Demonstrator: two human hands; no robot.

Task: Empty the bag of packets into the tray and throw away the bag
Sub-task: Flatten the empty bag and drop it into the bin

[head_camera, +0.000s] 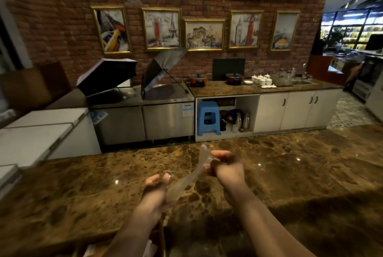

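Observation:
A clear, crumpled plastic bag (186,182) is stretched between both my hands above the brown marble counter (290,169). My left hand (155,192) grips its lower end and my right hand (226,165) pinches its upper end, with a tip of plastic sticking up past the fingers. The bag looks empty and twisted into a strip. At the bottom edge, under my left forearm, part of a brown tray (159,238) with pale packets (149,248) shows; most of it is hidden.
Beyond the counter runs a floor gap, then a steel cabinet (145,119) with open umbrellas on top, white freezers (41,132) at left, a blue stool (208,117), white cupboards (294,109) and pots and cups on the back counter. No bin is in view.

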